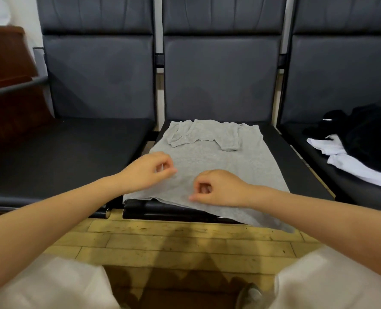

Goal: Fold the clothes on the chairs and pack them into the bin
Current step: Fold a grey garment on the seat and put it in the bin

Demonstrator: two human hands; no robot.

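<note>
Item: grey T-shirt [209, 166], laid flat on the middle chair [220, 81], both sleeves already turned in over its top end, hem hanging off the seat's front edge toward the wooden floor [162, 239].

Left hand [148, 171]: over the shirt's left side, fingers curled, thumb and forefinger together; whether they pinch cloth cannot be told.

Right hand [218, 188]: at the shirt's near end, fingers curled, tips apparently pinching the fabric.

Right of the shirt: black garment [368, 139] heaped over white garment [350, 163] on the neighbouring seat, unfolded.

Bin: not in view.

Risk, as judged: an uneven pinch could skew the next fold; the overhanging hem could drag the shirt off the seat.

Markings: no readable writing; a small white mark on the black garment, illegible.
</note>
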